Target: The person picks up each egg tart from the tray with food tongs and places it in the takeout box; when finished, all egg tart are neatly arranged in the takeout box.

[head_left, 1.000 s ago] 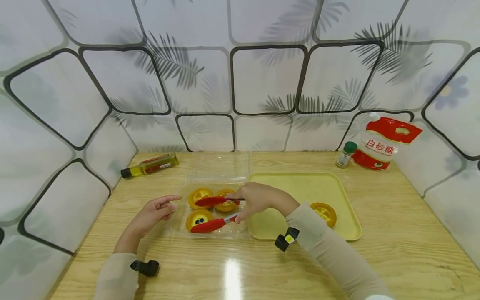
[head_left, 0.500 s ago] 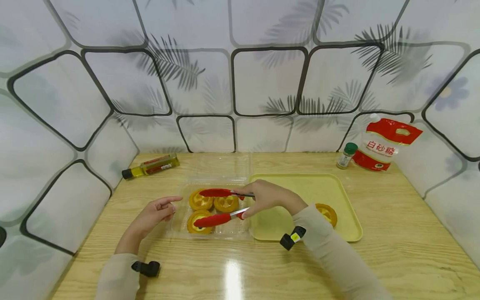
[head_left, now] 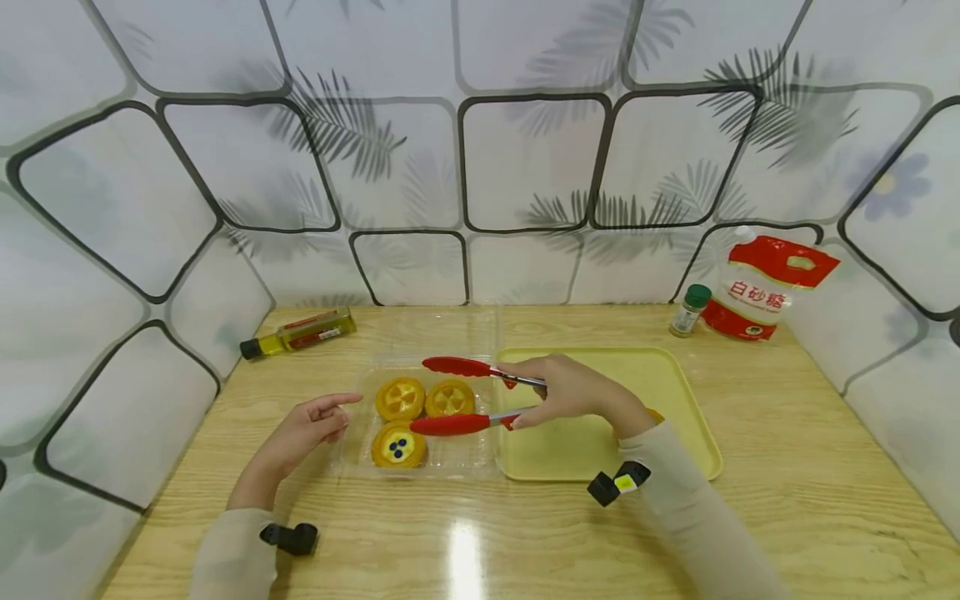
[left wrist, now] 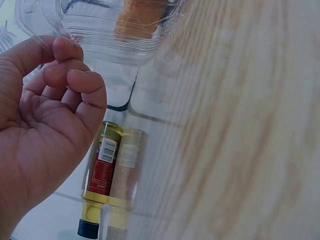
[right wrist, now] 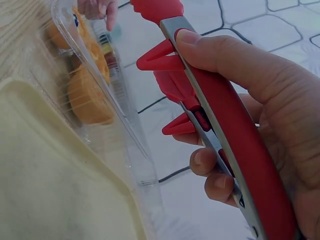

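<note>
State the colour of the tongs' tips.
Red; the tongs' tips show best in the head view.

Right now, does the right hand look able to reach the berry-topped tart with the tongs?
Likely yes: the right hand holds the tongs spread near the berry-topped tart, and the clear lid lies folded back.

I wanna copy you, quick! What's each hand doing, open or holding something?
Left hand: open, loosely curled at the edge of the box, no grip to be seen.
Right hand: holding the tongs, their arms spread apart.
</note>
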Motion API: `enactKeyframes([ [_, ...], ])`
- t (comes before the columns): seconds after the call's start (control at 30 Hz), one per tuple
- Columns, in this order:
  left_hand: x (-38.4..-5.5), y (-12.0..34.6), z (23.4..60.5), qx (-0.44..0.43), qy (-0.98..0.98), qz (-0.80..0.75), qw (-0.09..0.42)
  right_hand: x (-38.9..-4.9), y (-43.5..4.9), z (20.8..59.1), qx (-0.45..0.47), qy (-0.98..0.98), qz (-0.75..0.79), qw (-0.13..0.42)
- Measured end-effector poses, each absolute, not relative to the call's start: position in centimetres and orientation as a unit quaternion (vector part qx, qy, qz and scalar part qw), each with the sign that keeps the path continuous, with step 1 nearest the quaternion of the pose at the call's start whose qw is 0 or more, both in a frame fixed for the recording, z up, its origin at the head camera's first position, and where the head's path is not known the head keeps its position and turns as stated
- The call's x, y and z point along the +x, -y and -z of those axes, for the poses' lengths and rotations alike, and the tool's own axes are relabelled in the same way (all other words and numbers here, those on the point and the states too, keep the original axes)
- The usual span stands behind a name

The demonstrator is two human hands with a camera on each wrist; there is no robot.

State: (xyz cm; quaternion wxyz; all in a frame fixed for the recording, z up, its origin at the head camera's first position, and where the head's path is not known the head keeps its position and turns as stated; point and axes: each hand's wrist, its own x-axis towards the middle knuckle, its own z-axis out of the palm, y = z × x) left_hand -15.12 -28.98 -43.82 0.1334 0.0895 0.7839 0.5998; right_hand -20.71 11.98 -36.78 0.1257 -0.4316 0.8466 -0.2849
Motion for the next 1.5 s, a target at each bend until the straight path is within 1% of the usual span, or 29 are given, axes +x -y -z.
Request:
enactKeyframes([
  [0.33,-15.1,29.3,44.0,0.091,-0.787,-0.596,0.13,-19.1,-15.4,35.7,-0.425,-0.86,0.27,0.086],
  [0.63,-15.2,29.0,43.6,0.071,-0.793,-0.59,0.136,-17.5,-19.8,35.4,-0.386,-0.886,0.247,0.066],
  [0.83,-15.2,29.1,43.7,0.065,-0.795,-0.587,0.136,-15.9,-22.4,35.9,-0.35,-0.901,0.247,0.066],
  [1.07,-15.2,29.0,43.7,0.068,-0.795,-0.588,0.137,-13.7,-25.3,36.7,-0.335,-0.908,0.246,0.042],
  [1.27,-15.3,28.8,43.6,0.072,-0.791,-0.592,0.139,-12.2,-28.0,37.2,-0.277,-0.932,0.231,0.022],
  [1.5,-15.2,28.8,43.7,0.076,-0.784,-0.6,0.139,-10.7,-31.1,38.1,-0.231,-0.946,0.226,0.016],
])
